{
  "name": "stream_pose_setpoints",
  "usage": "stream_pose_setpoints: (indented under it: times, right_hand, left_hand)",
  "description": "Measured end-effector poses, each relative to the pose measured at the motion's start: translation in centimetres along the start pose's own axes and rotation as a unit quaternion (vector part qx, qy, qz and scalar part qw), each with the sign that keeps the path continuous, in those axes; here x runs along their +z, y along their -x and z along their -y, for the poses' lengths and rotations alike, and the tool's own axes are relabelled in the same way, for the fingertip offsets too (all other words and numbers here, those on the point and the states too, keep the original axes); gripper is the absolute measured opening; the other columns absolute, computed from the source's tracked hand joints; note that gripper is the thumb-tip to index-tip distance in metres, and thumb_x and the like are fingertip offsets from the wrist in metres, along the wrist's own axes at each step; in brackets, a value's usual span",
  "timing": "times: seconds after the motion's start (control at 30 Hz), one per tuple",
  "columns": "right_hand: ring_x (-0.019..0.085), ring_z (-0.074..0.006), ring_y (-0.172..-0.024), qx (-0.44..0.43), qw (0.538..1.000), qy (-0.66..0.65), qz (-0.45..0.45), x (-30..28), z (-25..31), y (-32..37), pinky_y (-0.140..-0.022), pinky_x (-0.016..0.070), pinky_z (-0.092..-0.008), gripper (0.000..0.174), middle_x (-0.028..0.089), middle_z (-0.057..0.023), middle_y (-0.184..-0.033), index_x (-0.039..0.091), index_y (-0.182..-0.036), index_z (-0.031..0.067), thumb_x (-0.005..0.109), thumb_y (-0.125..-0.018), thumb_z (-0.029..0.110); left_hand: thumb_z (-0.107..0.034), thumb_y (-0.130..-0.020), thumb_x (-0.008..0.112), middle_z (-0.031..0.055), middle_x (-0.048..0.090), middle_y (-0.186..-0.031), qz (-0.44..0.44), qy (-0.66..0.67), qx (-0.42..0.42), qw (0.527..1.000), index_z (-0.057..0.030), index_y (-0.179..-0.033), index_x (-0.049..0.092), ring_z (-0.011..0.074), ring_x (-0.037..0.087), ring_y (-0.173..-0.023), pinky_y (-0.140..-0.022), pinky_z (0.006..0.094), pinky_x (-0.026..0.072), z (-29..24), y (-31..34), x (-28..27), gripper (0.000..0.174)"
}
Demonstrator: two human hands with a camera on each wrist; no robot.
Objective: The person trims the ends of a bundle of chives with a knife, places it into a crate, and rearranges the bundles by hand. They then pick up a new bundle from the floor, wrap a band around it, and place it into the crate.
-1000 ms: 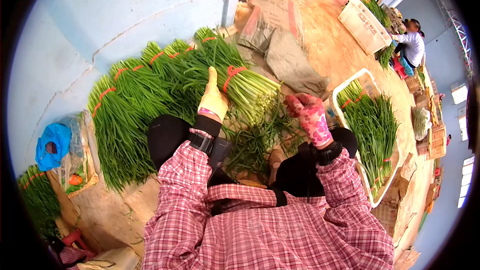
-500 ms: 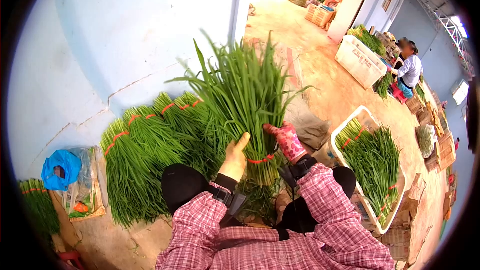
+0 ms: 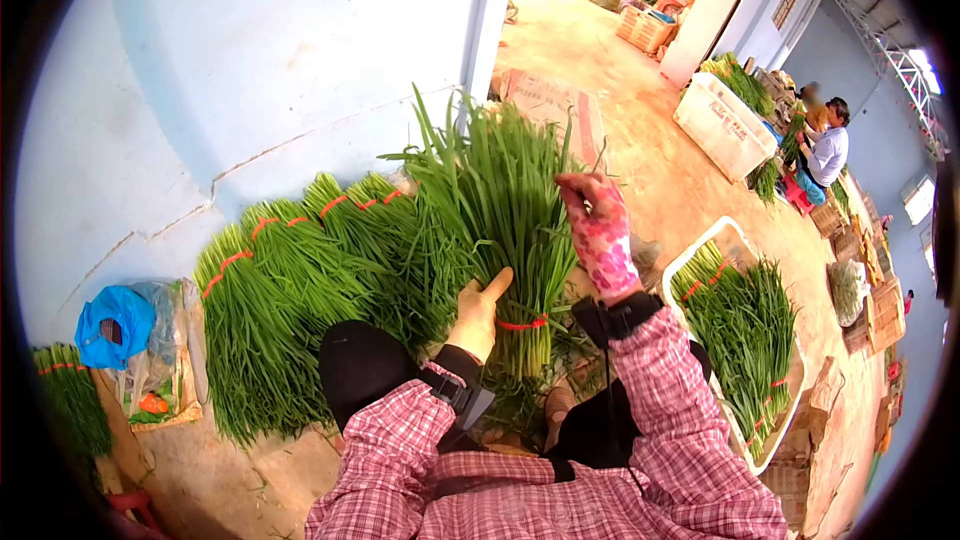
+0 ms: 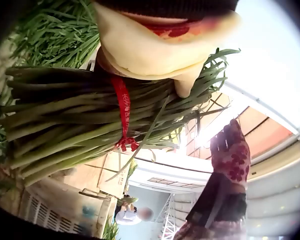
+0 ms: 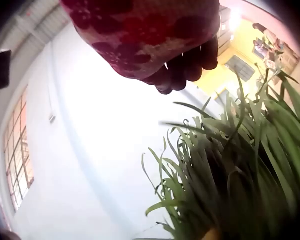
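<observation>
A bundle of garlic chives (image 3: 500, 210) stands upright before me, leaf tips up, bound low by a red tie (image 3: 522, 325). My left hand (image 3: 474, 318), in a yellow glove, grips its left side just above the tie, thumb pointing up. In the left wrist view the tie's knot (image 4: 127, 144) hangs on the stems. My right hand (image 3: 604, 240), in a pink flowered glove, is raised to the right of the leaves with curled fingers. A thin leaf (image 3: 600, 152) sticks up over its fingertips. The right wrist view shows those fingers (image 5: 190, 70) beside the leaf tips.
More tied bundles (image 3: 290, 310) lie in a row along the wall at left. At right a white crate (image 3: 668, 280) holds further bundles. A blue bag (image 3: 115, 325) lies far left. Farther back, a person (image 3: 828, 155) sits by a larger white crate (image 3: 722, 125).
The bundle has swung from lying tilted, stems to the right, to upright. My right hand came to the leaves, then lifted away to their upper right. The left hand kept its grip.
</observation>
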State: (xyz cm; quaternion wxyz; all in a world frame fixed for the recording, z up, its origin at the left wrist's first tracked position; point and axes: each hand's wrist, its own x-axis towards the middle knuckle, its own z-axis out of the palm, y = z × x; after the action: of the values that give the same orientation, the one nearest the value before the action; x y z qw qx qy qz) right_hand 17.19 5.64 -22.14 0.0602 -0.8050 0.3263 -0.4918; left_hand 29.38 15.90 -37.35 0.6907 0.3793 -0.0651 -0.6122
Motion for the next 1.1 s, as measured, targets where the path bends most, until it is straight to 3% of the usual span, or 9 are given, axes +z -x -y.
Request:
stream_pose_setpoints:
  times: [0.3,0.43,0.5,0.63,0.7,0.73,0.83,0.97,1.1]
  right_hand:
    - [0.062,-0.0326,-0.099,-0.146,0.924,0.171,0.308,4.5,3.2,2.8,-0.093,0.0450,-0.0457,0.022,0.071,-0.0067,-0.101,0.078,-0.101,0.0202,0.075,-0.079,0.020]
    - [0.067,-0.0167,-0.067,0.289,0.879,-0.357,0.131,7.1,1.3,5.1,-0.059,0.0504,-0.0273,0.015,0.075,-0.0069,-0.087,0.075,-0.101,0.0048,0.072,-0.094,0.018]
    - [0.064,-0.0111,-0.067,0.359,0.881,-0.281,0.129,5.1,2.1,2.0,-0.061,0.0486,-0.0206,0.026,0.073,-0.0057,-0.083,0.072,-0.108,0.0007,0.070,-0.097,0.025]
    - [0.066,-0.0140,-0.068,0.102,0.938,0.020,0.330,6.0,4.5,2.9,-0.063,0.0535,-0.0274,0.016,0.072,-0.0041,-0.084,0.074,-0.105,0.0069,0.071,-0.095,0.018]
    - [0.068,-0.0143,-0.072,-0.184,0.878,0.229,0.378,7.5,3.5,4.5,-0.068,0.0567,-0.0296,0.013,0.073,-0.0045,-0.087,0.075,-0.105,0.0093,0.071,-0.093,0.011]
    - [0.069,-0.0141,-0.073,-0.086,0.935,0.120,0.323,8.9,1.8,6.6,-0.068,0.0570,-0.0304,0.012,0.073,-0.0048,-0.089,0.074,-0.105,0.0080,0.070,-0.094,0.011]
    - [0.063,-0.0126,-0.068,0.317,0.863,-0.300,0.254,7.0,5.2,5.2,-0.060,0.0506,-0.0276,0.013,0.068,-0.0027,-0.083,0.071,-0.096,-0.0001,0.065,-0.099,0.011]
    - [0.066,-0.0196,-0.069,0.191,0.969,-0.153,0.038,2.8,1.9,2.2,-0.060,0.0516,-0.0349,0.016,0.070,-0.0086,-0.080,0.071,-0.098,0.0062,0.066,-0.100,0.021]
    - [0.071,-0.0296,-0.088,0.043,0.946,0.273,0.172,-0.9,-1.4,-1.1,-0.081,0.0556,-0.0439,0.006,0.074,-0.0111,-0.092,0.074,-0.091,0.0093,0.073,-0.086,0.012]
  left_hand:
    - [-0.015,-0.091,0.077,0.0051,0.073,-0.096,0.023,0.008,-0.002,1.000,-0.0022,-0.109,0.071,0.0169,0.067,-0.079,-0.071,0.0319,0.0552,0.3,0.9,-0.1,0.023]
    - [-0.011,-0.092,0.074,0.0061,0.072,-0.103,0.021,-0.044,-0.018,0.999,0.0010,-0.109,0.069,0.0170,0.066,-0.085,-0.077,0.0321,0.0521,-0.1,1.3,-0.2,0.022]
    - [-0.013,-0.091,0.075,0.0050,0.072,-0.103,0.013,-0.073,-0.019,0.997,0.0010,-0.108,0.069,0.0165,0.066,-0.085,-0.077,0.0314,0.0516,0.4,0.8,-0.5,0.023]
    - [-0.016,-0.091,0.077,0.0070,0.071,-0.103,-0.012,-0.149,0.036,0.988,0.0030,-0.116,0.068,0.0165,0.064,-0.087,-0.076,0.0314,0.0505,3.2,-1.0,-1.5,0.033]
    - [-0.014,-0.094,0.072,0.0072,0.071,-0.104,0.088,-0.282,0.257,0.920,-0.0001,-0.121,0.067,0.0152,0.062,-0.092,-0.081,0.0317,0.0491,8.6,-6.1,-5.3,0.031]
    - [-0.013,-0.096,0.069,0.0072,0.070,-0.105,0.117,-0.323,0.367,0.864,-0.0017,-0.123,0.066,0.0145,0.061,-0.094,-0.084,0.0318,0.0484,11.2,-8.6,-7.1,0.030]
    - [-0.014,-0.094,0.073,0.0050,0.071,-0.105,0.037,-0.219,0.089,0.971,-0.0014,-0.121,0.066,0.0139,0.062,-0.093,-0.083,0.0319,0.0489,4.3,-1.9,-2.8,0.031]
    - [-0.015,-0.091,0.077,0.0038,0.070,-0.110,0.054,-0.132,-0.015,0.990,-0.0014,-0.123,0.064,0.0149,0.063,-0.093,-0.083,0.0319,0.0506,0.9,1.7,-0.4,0.037]
    - [-0.015,-0.089,0.079,0.0056,0.070,-0.111,0.047,-0.129,-0.034,0.990,0.0006,-0.122,0.064,0.0153,0.064,-0.094,-0.085,0.0300,0.0501,0.7,1.7,0.0,0.039]
